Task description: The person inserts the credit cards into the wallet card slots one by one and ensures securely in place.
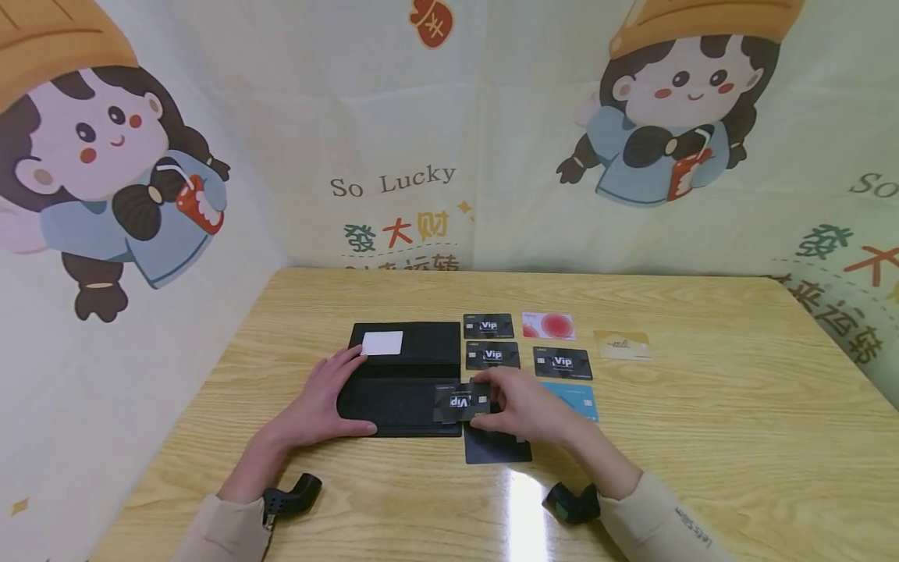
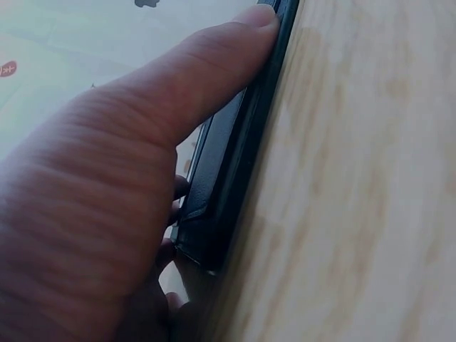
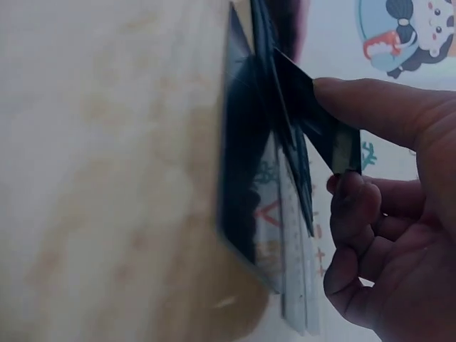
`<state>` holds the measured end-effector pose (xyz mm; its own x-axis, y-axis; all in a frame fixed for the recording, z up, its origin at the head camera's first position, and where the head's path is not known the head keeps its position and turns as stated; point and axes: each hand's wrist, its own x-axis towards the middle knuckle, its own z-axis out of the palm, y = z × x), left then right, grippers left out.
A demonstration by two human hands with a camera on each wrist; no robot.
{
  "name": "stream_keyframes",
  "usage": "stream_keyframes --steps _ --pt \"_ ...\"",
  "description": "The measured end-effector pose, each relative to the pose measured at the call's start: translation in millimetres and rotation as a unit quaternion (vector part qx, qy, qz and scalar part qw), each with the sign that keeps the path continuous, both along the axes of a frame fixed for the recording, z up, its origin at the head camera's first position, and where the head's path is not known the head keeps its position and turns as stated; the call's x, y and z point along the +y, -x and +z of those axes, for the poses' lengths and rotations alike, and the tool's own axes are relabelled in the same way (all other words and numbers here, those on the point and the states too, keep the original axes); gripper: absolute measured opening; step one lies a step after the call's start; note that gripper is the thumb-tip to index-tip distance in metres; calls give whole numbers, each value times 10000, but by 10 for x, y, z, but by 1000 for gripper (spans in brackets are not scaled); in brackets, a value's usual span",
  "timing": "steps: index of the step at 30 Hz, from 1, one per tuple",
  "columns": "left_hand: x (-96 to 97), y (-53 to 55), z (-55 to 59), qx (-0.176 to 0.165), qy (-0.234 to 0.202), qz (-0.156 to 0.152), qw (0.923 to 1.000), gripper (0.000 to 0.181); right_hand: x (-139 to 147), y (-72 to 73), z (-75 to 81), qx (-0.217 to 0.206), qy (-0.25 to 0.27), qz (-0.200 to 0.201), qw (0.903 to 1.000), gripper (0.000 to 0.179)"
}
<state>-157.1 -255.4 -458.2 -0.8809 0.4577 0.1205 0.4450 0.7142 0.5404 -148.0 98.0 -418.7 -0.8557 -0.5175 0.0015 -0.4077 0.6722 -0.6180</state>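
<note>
A black card wallet (image 1: 400,398) lies unfolded on the table, with a white card (image 1: 382,343) in its upper half. My left hand (image 1: 319,402) is spread along the wallet's left side. Its fingertips touch near the white card, and the straight thumb (image 2: 228,53) presses on the near edge. My right hand (image 1: 523,406) pinches a black Vip card (image 1: 460,403) by its right end, between thumb and fingers. In the head view this card overlaps the wallet's lower right edge, its lettering upside down. Below the right hand lies another dark card (image 1: 495,446), partly hidden.
Right of the wallet lie black Vip cards (image 1: 488,325), a pink and red card (image 1: 548,325), a gold card (image 1: 623,345) and a blue card (image 1: 572,398), partly covered by the right hand. A printed cloth (image 1: 393,140) hangs behind the table (image 1: 702,437).
</note>
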Motion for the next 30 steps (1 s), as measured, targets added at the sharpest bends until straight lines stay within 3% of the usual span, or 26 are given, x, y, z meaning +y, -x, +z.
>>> stream_keyframes --steps 7,19,30 --pt "0 -30 -5 78 -74 5 9999 106 -58 34 44 42 -107 171 9998 58" --pt "23 -29 0 -72 -31 -20 10000 110 104 27 85 -422 -53 197 9989 56" --pt "27 -53 8 -118 -19 44 9999 110 47 34 36 -300 -66 269 9992 51"
